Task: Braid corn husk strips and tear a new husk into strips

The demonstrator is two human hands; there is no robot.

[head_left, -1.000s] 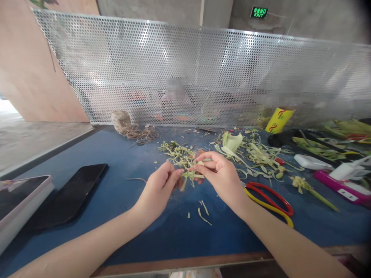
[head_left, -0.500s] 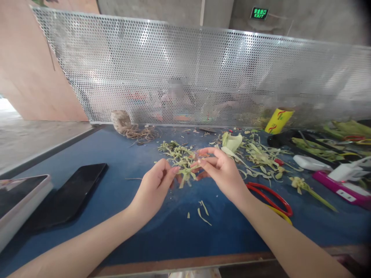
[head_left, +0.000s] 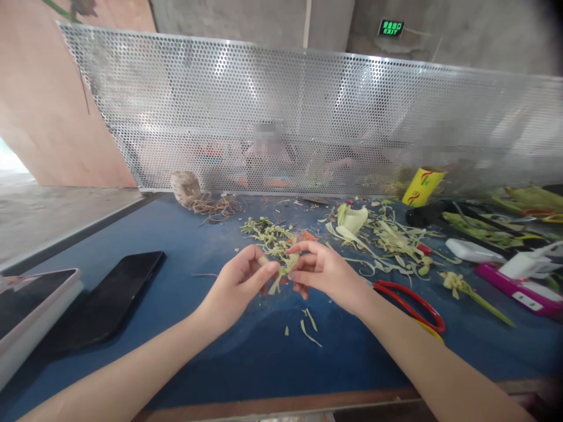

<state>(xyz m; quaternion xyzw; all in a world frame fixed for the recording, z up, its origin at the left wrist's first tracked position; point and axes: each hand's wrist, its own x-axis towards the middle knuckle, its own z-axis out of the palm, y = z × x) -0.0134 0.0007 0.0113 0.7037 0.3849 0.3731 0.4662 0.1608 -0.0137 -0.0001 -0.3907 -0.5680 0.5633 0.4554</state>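
Observation:
My left hand [head_left: 240, 281] is closed, thumb against the fingers, on a small knotted piece of pale green husk [head_left: 276, 285]. From the right, the bent fingers of my right hand [head_left: 323, 271] pinch at the same piece; their tips are partly hidden. Just behind the hands lies a pile of small knotted husk pieces [head_left: 266, 231]. Several cut husk slivers [head_left: 310, 329] lie on the blue tabletop [head_left: 246, 363] in front. Red-handled scissors [head_left: 411, 299] rest under my right forearm, mostly covered.
At left are a black phone [head_left: 118, 293] and a pale-cased device [head_left: 35, 305]. A twine roll [head_left: 185, 187] stands at the back. To the right are loose husk strips [head_left: 396, 240], a tied husk piece [head_left: 475, 293], a purple power strip [head_left: 523, 287] and a yellow roll [head_left: 423, 186]. Perforated metal screen [head_left: 281, 88] behind.
My right hand has come down slightly, its raised fingers curling in toward the husk piece. My left hand still grips the piece. The view has tilted up a little.

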